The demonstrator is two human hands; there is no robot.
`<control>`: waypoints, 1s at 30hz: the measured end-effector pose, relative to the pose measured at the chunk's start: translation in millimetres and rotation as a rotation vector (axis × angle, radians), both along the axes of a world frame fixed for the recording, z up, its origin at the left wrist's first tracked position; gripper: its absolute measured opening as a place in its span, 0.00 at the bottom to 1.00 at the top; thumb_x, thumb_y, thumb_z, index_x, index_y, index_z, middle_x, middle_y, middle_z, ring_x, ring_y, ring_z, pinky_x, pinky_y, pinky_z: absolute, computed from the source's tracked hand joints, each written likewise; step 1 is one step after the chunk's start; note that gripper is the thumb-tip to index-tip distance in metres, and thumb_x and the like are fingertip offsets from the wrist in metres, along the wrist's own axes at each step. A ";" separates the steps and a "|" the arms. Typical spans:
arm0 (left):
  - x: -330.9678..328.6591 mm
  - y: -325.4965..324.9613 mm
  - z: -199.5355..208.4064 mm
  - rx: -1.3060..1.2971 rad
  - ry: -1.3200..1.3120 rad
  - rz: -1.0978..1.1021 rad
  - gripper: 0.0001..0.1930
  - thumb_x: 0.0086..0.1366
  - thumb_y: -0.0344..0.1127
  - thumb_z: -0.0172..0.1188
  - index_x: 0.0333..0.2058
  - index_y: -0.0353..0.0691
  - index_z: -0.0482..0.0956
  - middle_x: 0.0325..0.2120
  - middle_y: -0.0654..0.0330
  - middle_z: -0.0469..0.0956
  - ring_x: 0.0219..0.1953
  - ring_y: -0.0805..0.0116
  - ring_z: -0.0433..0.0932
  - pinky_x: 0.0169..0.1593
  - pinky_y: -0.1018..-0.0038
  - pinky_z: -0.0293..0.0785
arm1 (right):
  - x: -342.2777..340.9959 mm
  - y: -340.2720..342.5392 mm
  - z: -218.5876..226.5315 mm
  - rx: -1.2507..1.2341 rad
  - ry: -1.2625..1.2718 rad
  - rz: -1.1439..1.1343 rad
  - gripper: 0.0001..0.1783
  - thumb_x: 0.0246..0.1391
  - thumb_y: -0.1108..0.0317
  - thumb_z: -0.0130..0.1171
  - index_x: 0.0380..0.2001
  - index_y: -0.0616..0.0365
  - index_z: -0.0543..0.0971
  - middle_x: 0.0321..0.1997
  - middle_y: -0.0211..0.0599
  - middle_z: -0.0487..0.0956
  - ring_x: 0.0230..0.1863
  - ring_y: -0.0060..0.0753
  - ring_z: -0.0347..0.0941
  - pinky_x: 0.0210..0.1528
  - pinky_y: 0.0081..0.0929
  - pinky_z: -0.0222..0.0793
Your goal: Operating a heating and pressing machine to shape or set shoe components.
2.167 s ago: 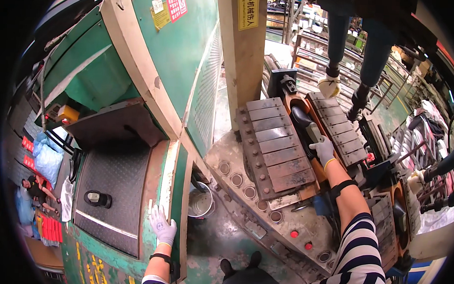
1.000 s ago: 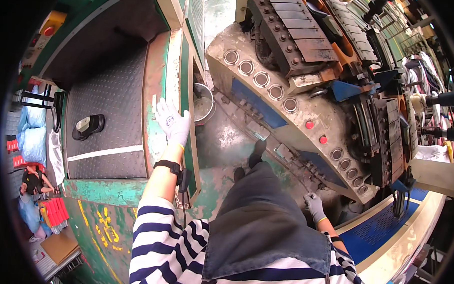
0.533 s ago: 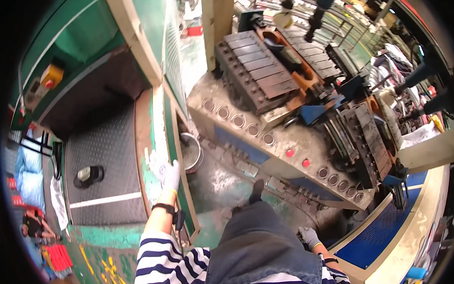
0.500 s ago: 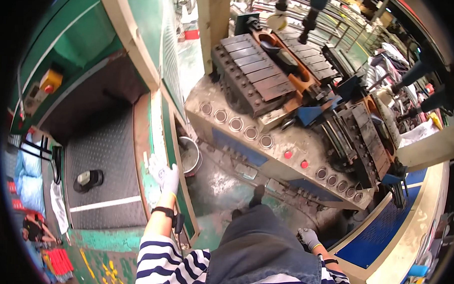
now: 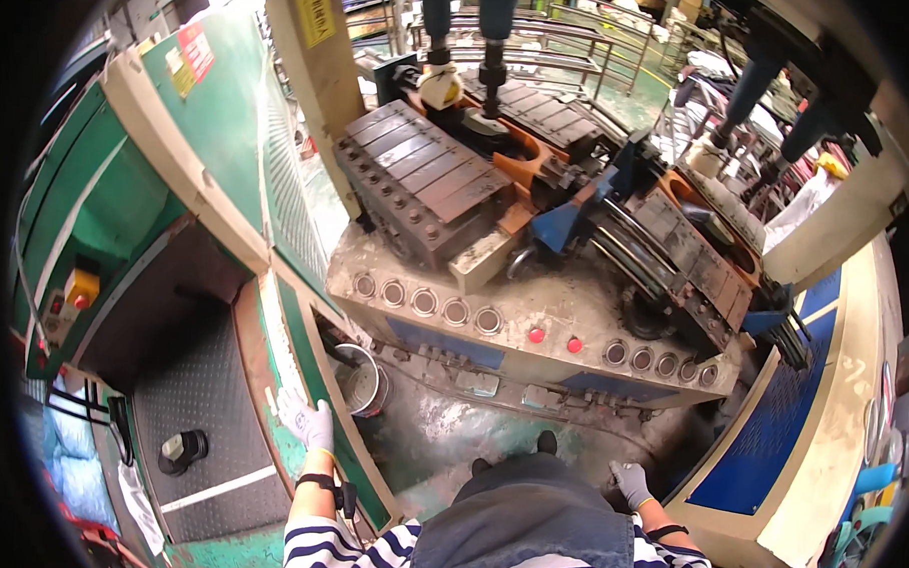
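My left hand [image 5: 307, 425], in a white glove, rests on the ledge [image 5: 289, 370] of a green machine, its fingers spread and nothing in its grasp. Beyond that ledge, a small black shoe-like piece [image 5: 181, 453] with a pale top sits on a dark textured belt [image 5: 205, 405]. My right hand [image 5: 630, 483], also gloved, hangs low on the right beside my apron [image 5: 526, 517]. Its fingers are loosely apart and I see nothing held. Ahead stands a press machine [image 5: 428, 173] with metal plate blocks and orange moulds, neither hand touching it.
A white bucket [image 5: 363, 381] stands on the floor between the green machine and the press. Two red buttons [image 5: 556, 342] and round gauges line the press's front. A beige-and-blue cabinet [image 5: 769, 445] stands at right. On the far left is a yellow box with a red button [image 5: 81, 289].
My view has turned toward the press, now more upright and central. My left hand stays at the ledge, its fingers a little further along it. My right hand remains low beside me.
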State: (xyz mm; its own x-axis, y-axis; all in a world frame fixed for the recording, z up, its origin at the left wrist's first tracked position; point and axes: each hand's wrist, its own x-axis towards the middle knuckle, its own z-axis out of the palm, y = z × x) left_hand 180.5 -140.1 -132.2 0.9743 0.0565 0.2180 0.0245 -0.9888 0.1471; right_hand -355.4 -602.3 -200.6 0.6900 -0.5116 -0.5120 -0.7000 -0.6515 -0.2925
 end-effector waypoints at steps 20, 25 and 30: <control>-124.9 -178.1 -24.3 -0.424 0.125 -0.284 0.24 0.56 0.29 0.60 0.54 0.37 0.73 0.64 0.42 0.62 0.67 0.45 0.59 0.69 0.58 0.55 | 183.9 -491.1 235.5 -0.625 -0.721 -0.470 0.35 0.48 0.54 0.63 0.59 0.52 0.67 0.58 0.47 0.73 0.62 0.47 0.68 0.61 0.42 0.65; -204.3 -181.4 10.4 -0.165 0.072 -0.422 0.17 0.59 0.33 0.62 0.47 0.33 0.78 0.47 0.42 0.75 0.48 0.43 0.74 0.56 0.62 0.71 | 203.5 -555.4 204.2 -0.554 -0.383 -0.335 0.44 0.42 0.47 0.67 0.62 0.53 0.67 0.62 0.49 0.72 0.64 0.47 0.67 0.64 0.40 0.64; -264.3 -115.6 -34.1 -0.540 0.584 -0.043 0.16 0.58 0.34 0.61 0.44 0.32 0.80 0.39 0.46 0.79 0.45 0.46 0.76 0.54 0.62 0.72 | 219.5 -607.0 192.9 -0.283 -0.193 -0.084 0.46 0.31 0.43 0.73 0.53 0.58 0.72 0.55 0.50 0.78 0.57 0.50 0.73 0.59 0.38 0.69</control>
